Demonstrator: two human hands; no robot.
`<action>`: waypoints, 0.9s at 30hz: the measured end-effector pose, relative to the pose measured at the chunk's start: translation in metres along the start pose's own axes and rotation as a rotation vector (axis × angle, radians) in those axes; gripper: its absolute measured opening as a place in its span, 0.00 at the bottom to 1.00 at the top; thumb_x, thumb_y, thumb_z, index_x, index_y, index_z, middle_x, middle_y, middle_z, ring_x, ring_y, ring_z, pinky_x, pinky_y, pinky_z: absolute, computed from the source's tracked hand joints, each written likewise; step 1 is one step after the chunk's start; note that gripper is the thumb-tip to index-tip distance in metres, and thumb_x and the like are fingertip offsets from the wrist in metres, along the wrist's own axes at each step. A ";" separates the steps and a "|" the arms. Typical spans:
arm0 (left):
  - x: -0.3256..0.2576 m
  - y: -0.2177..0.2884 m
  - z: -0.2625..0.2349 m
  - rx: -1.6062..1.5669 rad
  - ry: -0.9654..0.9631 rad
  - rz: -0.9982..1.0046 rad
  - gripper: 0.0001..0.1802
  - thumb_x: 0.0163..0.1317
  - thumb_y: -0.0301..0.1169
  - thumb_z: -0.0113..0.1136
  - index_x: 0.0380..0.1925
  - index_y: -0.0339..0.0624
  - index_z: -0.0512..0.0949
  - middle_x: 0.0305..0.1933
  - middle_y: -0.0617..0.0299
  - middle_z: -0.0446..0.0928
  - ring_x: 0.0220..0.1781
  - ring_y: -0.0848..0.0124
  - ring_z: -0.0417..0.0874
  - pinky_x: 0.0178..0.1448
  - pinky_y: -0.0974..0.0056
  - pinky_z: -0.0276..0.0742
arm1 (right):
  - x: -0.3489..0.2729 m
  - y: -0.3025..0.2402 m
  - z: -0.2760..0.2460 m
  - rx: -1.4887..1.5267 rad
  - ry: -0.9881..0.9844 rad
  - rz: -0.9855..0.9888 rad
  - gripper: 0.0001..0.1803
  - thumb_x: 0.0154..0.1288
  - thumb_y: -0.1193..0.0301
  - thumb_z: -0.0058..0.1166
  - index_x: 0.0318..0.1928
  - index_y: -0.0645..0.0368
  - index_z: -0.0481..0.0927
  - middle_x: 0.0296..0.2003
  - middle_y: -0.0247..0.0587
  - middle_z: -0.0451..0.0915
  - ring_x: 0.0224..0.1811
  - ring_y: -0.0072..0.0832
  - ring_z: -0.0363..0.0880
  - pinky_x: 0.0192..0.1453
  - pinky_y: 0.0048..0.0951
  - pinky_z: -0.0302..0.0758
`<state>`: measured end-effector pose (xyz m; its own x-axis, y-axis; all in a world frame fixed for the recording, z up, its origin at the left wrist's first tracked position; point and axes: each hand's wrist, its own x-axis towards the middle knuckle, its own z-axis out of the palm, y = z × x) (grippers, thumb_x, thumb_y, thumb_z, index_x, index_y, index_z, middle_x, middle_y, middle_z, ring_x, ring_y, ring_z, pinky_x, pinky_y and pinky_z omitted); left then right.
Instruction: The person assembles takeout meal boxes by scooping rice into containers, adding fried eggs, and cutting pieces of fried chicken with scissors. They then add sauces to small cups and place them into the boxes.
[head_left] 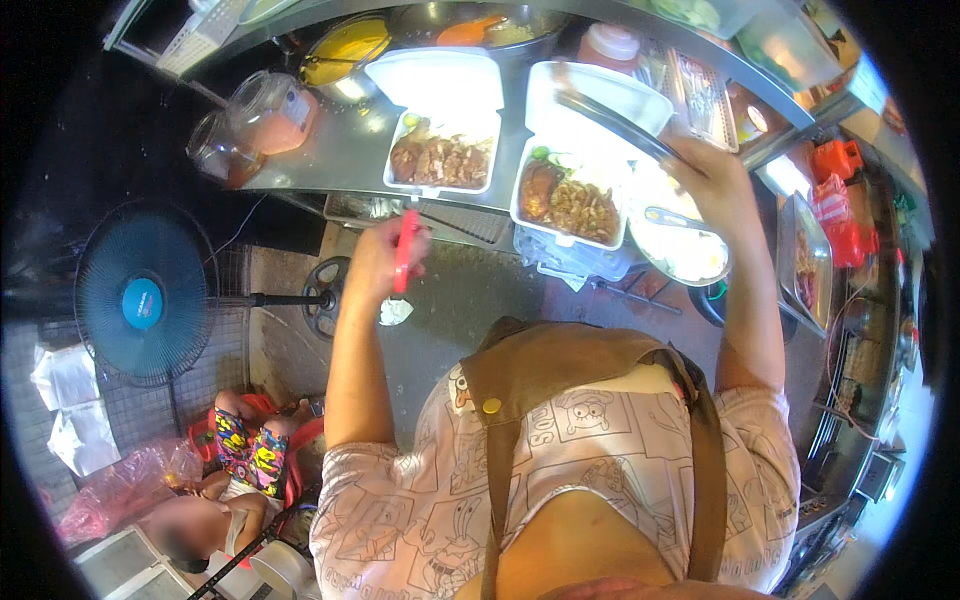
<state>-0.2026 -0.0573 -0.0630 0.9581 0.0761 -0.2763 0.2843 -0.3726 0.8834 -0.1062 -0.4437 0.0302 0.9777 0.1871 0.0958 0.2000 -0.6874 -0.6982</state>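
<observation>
My left hand (375, 260) is closed round a red-handled tool (405, 252), held upright just off the counter's front edge; its working end is too small to make out. In my right hand (715, 185) is a long, narrow metal tool (615, 122) that looks like tongs, reaching over the right-hand takeaway box (600, 93). That white foam box lies open with sliced brown meat (584, 212) and some green pieces inside. To its left stands a second open foam box (435, 80) with sliced meat (440, 160). Under my right wrist is a pale round plate (690, 262) with a spoon (678, 218).
Clear jars (270, 110) of orange-red sauce stand at the counter's left. Behind are a yellow-filled bowl (345, 50) and a pan with an orange utensil (470, 32). A metal tray (805, 255) lies at right. A fan (142, 302) and a seated person (255, 450) are at left.
</observation>
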 end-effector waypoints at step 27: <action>0.074 0.268 0.634 0.723 -0.327 0.550 0.15 0.56 0.40 0.61 0.38 0.45 0.85 0.40 0.57 0.85 0.43 0.62 0.86 0.40 0.59 0.81 | -0.189 0.469 -0.244 -0.602 0.411 0.726 0.28 0.62 0.50 0.54 0.52 0.61 0.79 0.46 0.58 0.81 0.50 0.54 0.79 0.53 0.46 0.73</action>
<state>-0.0779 -0.7383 -0.0871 0.8622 -0.4999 -0.0821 -0.3967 -0.7670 0.5043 -0.1810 -0.9725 -0.1425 0.7998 -0.5907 0.1066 -0.5596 -0.7980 -0.2239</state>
